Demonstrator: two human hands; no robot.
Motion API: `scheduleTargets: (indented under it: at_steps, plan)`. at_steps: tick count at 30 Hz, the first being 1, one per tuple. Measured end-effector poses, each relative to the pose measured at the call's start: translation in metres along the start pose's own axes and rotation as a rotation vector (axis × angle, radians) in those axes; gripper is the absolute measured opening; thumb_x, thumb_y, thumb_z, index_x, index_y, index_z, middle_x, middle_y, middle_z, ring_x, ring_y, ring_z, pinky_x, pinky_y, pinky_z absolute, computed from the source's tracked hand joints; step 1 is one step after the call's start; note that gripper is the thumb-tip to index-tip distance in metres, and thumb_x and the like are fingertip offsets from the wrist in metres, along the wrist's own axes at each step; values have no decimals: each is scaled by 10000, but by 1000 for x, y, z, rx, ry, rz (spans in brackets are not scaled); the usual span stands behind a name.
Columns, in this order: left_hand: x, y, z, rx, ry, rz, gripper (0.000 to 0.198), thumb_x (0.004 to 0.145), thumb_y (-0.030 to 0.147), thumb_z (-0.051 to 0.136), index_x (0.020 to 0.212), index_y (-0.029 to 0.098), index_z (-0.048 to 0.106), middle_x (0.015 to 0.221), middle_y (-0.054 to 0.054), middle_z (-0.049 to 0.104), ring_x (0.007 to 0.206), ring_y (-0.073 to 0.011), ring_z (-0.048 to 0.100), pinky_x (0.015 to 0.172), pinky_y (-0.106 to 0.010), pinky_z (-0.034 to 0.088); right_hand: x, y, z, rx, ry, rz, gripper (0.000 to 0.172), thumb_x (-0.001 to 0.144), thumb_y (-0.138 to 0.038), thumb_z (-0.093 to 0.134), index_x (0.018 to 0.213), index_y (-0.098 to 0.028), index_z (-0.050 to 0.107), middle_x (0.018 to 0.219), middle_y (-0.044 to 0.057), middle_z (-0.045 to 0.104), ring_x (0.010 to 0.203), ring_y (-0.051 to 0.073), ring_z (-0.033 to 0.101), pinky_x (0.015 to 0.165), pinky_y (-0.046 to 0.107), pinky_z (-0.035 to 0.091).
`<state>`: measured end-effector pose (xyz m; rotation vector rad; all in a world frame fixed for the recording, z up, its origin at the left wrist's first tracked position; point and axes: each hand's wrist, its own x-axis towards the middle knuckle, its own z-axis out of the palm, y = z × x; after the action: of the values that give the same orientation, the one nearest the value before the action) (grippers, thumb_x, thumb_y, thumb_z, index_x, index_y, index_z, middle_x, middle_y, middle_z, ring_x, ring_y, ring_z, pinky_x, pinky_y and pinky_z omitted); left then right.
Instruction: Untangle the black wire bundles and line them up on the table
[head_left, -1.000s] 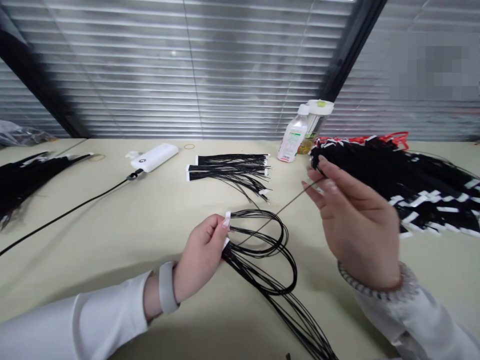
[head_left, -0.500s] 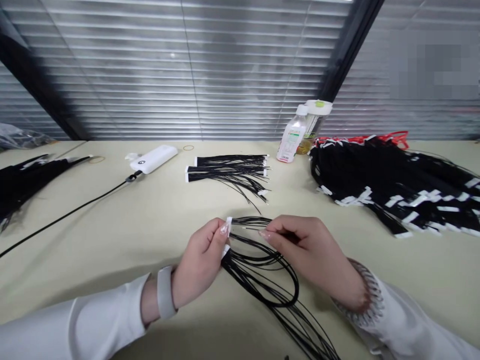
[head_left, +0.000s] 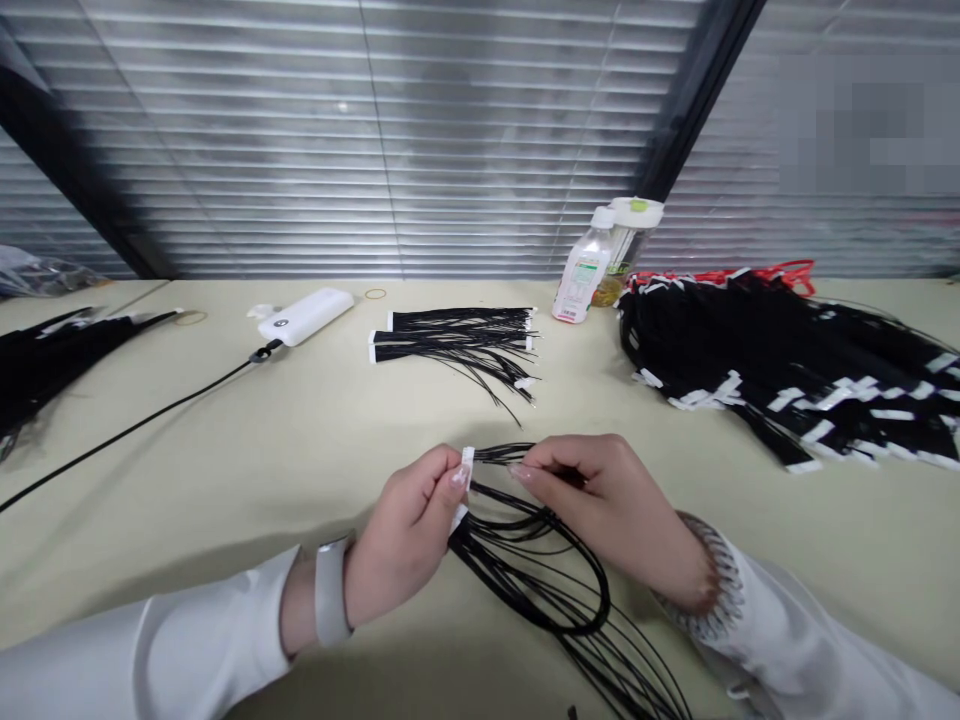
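Note:
My left hand (head_left: pixel 412 530) is closed on a black wire harness (head_left: pixel 525 590), gripping it by its white connectors (head_left: pixel 469 458). Thumb and fingers press against the connectors, and the wires run out to the right from them. Some wires loop round below my right hand, while others trail down toward the bottom edge. My right hand (head_left: pixel 600 490) pinches thin black wires of this harness a short way from the upper connector. Its fingertips partly hide which strands are between them. Beyond both hands, several short black wire bundles (head_left: pixel 457 335) with white ends lie on the table.
At the right lies a large pile of black harnesses (head_left: pixel 757 340) with white connectors and red straps behind. A bottle (head_left: pixel 583 268) and a lidded cup (head_left: pixel 634 240) stand near the blinds. A white device (head_left: pixel 311 316) with a black cable and more black bundles (head_left: pixel 67 360) are left.
My left hand has shifted slightly right and down with the connectors. My right fingertips have come a little closer to the upper connector, and the wire loop has sagged lower.

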<state>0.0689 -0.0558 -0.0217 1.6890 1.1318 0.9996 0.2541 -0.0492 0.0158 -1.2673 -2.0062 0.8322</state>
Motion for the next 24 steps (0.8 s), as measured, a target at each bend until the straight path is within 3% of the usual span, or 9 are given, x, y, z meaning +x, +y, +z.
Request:
scheduleTargets:
  at_steps: [18,24]
  plan:
    - [-2,2,-1,44,-16,6,294,907,349,340,665,192,396,580,49,379,530,-102,330,503,-222,298,0,-2,-1,0,-38,45,267,839,-277,509,626,-148,605,557,-17,549,536,96,447,509,212,351]
    - [0,3,-1,90,-5,4,287,896,337,345,658,192,412,569,47,380,527,-106,335,503,-225,300,-2,-3,-4,53,-105,-42,236,848,-247,503,648,-155,586,576,-22,531,554,93,443,535,209,366]
